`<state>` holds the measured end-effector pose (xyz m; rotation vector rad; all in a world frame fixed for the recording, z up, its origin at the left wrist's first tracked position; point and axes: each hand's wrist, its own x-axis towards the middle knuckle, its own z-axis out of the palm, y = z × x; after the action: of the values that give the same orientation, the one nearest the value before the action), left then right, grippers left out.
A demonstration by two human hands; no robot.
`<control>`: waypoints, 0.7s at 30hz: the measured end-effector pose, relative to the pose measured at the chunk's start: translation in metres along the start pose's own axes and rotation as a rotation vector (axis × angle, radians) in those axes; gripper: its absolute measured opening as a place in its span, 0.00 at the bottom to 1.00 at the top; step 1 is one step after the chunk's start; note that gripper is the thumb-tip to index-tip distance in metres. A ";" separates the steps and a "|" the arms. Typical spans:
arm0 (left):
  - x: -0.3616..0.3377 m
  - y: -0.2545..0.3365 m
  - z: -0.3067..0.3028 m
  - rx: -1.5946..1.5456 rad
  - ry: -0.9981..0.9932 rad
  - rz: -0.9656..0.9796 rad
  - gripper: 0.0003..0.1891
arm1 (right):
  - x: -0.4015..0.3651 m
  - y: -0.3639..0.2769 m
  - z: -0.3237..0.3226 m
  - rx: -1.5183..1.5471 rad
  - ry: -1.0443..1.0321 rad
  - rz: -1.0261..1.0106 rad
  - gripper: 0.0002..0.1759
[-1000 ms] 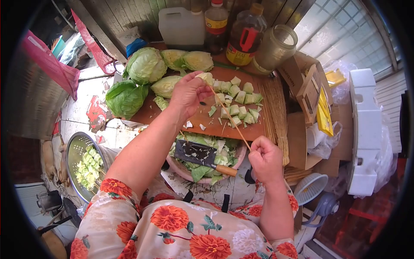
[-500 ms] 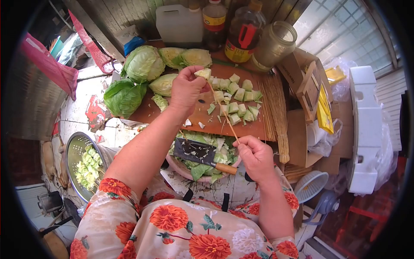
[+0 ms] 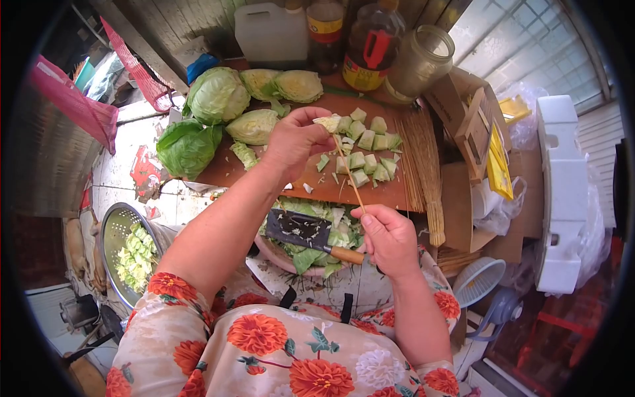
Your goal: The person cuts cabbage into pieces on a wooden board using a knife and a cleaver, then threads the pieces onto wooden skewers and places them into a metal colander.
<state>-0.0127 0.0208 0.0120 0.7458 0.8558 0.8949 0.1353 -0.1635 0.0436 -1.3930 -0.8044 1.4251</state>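
Note:
Pinched in my left hand is a pale cabbage piece, above the wooden board. A thin stick runs from that piece down to my right hand, whose thumb and fingers are closed on its lower end. Several cut cabbage cubes lie on the board to the right of my left hand. Cabbage halves and whole cabbages sit on the left. Below the board, a cleaver rests across a basin of cabbage leaves.
A metal colander with cabbage pieces stands at the lower left. Bottles and a glass jar line the back. Bundled sticks lie at the board's right end, beside cardboard boxes and a white foam box.
My left hand has moved slightly down and right with the cabbage piece. My right hand has shifted a little up and left, and the stick now stands steeper.

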 end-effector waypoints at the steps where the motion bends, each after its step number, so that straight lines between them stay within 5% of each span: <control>1: -0.007 0.000 0.007 -0.015 -0.031 -0.069 0.13 | 0.002 0.001 0.000 -0.027 0.024 -0.031 0.11; 4: -0.025 -0.014 0.020 -0.032 -0.168 -0.195 0.15 | 0.010 0.002 0.000 -0.021 0.103 -0.057 0.11; 6: -0.035 -0.024 0.027 0.123 -0.462 -0.240 0.19 | 0.015 0.001 -0.003 0.009 0.162 -0.054 0.11; 10: -0.028 -0.006 0.029 0.134 -0.454 -0.313 0.18 | 0.023 -0.004 -0.010 -0.051 0.194 -0.055 0.13; 12: -0.016 0.001 0.025 0.129 -0.420 -0.297 0.18 | 0.023 -0.009 -0.012 -0.071 0.217 0.001 0.12; 14: 0.009 -0.007 0.012 0.246 -0.035 -0.145 0.14 | 0.020 -0.013 -0.016 -0.015 0.213 0.010 0.12; 15: 0.020 -0.014 0.003 0.247 -0.039 -0.146 0.14 | 0.020 -0.013 -0.018 0.036 0.208 0.018 0.12; 17: 0.041 -0.035 -0.016 0.598 0.137 -0.118 0.14 | 0.018 -0.012 -0.020 0.027 0.211 0.004 0.12; 21: 0.063 -0.072 -0.027 0.700 0.176 -0.263 0.12 | 0.016 -0.013 -0.023 0.035 0.211 0.011 0.12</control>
<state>0.0112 0.0504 -0.0793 1.1304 1.4181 0.4152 0.1613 -0.1477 0.0467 -1.4942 -0.6336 1.2691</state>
